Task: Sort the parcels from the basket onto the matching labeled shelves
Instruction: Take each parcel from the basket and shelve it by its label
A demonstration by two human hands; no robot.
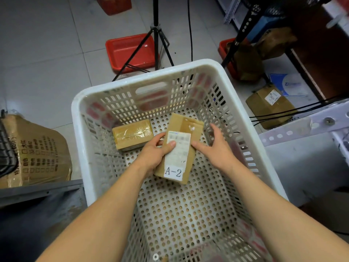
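1. Parcel marked A-2 [178, 149], held above the white basket [85, 129] floor at centre: left hand [154, 153] fingers grasp its 9 o'clock edge, right hand [215, 146] fingers lie straight against its 3 o'clock side.
2. Taped parcel [133, 133] waits at 10 o'clock.
3. Label-reading step, apparently; next, carry it to shelf A-2, unseen here.

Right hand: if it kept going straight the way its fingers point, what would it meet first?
Probably the A-2 parcel: the right hand already has a fingertip at its edge, pointing up-left. Past it lies the taped parcel; depth is unclear.
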